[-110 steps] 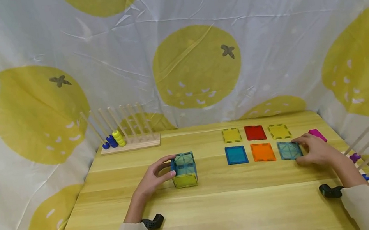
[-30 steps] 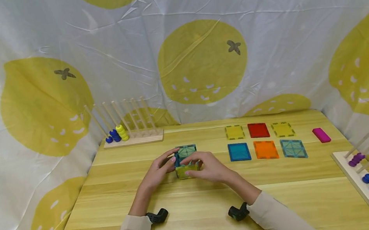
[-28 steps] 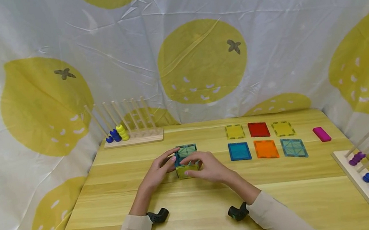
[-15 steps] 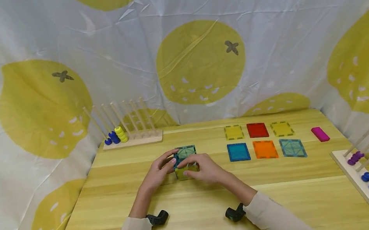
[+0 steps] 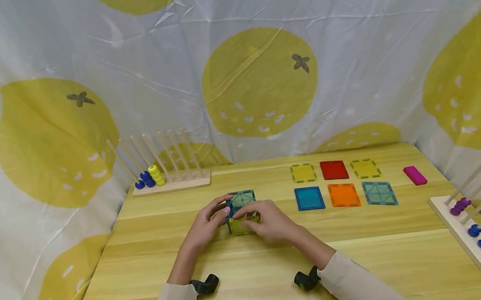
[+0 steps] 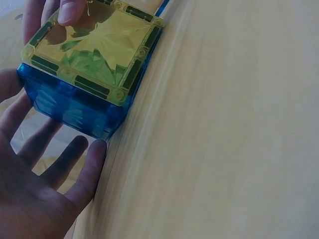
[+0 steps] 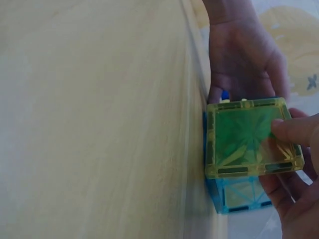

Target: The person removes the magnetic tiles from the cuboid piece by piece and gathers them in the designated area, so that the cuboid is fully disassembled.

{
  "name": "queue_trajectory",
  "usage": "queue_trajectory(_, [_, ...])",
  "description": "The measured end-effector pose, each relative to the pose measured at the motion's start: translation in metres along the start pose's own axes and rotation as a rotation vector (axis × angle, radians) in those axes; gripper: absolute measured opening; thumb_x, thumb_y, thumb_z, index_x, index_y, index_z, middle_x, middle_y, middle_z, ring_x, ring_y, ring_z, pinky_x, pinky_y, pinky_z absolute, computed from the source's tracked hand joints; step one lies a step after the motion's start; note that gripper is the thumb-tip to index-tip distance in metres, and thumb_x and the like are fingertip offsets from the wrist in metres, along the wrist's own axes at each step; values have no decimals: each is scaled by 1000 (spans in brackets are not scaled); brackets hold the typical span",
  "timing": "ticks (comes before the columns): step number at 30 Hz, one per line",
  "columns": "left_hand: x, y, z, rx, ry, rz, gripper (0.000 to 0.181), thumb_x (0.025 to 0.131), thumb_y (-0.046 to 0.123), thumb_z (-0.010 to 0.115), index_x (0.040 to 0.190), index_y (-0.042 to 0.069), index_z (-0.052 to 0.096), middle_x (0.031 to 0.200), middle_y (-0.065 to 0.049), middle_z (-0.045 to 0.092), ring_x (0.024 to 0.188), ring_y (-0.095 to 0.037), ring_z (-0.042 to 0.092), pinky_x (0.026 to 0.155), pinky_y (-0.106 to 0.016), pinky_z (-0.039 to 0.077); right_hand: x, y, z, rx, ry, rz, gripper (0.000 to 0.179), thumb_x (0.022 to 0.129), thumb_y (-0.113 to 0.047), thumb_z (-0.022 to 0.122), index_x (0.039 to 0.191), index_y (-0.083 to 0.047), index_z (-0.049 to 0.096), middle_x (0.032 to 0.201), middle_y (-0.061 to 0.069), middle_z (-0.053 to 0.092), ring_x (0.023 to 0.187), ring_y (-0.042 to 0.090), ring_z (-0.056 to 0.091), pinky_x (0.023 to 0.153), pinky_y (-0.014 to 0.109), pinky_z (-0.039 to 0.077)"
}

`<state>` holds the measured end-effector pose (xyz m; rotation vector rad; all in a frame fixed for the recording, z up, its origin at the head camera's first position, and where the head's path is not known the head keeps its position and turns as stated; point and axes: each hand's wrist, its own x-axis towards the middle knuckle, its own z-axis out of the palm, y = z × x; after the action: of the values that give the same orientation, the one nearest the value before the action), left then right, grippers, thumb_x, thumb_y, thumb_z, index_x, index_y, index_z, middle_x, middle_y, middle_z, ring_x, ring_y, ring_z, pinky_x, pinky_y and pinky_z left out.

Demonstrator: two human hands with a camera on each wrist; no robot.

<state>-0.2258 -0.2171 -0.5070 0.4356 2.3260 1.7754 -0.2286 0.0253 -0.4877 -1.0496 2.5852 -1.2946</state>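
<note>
A small box of translucent magnetic tiles (image 5: 241,198) stands on the wooden table, with a yellow tile (image 6: 102,42) as its front wall, a blue one (image 6: 65,102) on its left and light-blue ones (image 7: 241,195) elsewhere. My left hand (image 5: 205,225) holds the box's left side, thumb near the top front corner, other fingers spread along the blue wall. My right hand (image 5: 271,221) pinches the front wall from the right, its thumb on the yellow face and the index finger over the top edge. Part of the box's right side hides behind that hand.
Flat tiles lie to the right: yellow (image 5: 303,173), red (image 5: 334,170), another yellow (image 5: 366,169), blue (image 5: 309,198), orange (image 5: 344,195) and light blue (image 5: 380,193). Beyond them lies a magenta block (image 5: 415,175). Peg racks with beads stand back left (image 5: 171,185) and at right (image 5: 477,240).
My right hand has moved left from the light-blue flat tile to the box, where it now pinches the front wall. Over the last second both hands stay nearly still.
</note>
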Motion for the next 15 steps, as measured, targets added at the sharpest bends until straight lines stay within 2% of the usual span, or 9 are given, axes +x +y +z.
queue_trajectory(5, [1, 0, 0, 9, -4, 3, 43, 109, 36, 52, 151, 25, 51, 164, -8, 38, 150, -38, 39, 110, -52, 49, -3, -1, -2, -23, 11, -10, 25, 98, -13, 71, 120, -25, 77, 116, -11, 74, 96, 7, 65, 76, 24, 54])
queue_trajectory(9, [0, 1, 1, 2, 3, 1, 43, 109, 35, 53, 150, 24, 52, 164, -9, 38, 149, -39, 40, 109, -51, 50, -7, -1, -5, -55, 27, -47, 27, 98, -10, 70, 122, -21, 76, 118, -8, 74, 100, 10, 68, 82, 28, 57])
queue_trajectory(15, [1, 1, 1, 8, 32, 31, 40, 108, 32, 56, 146, 21, 55, 159, -8, 39, 147, -42, 41, 106, -54, 52, -12, 3, -13, -99, 59, -75, 38, 98, -5, 69, 133, -19, 69, 117, -4, 69, 101, 11, 67, 83, 28, 59])
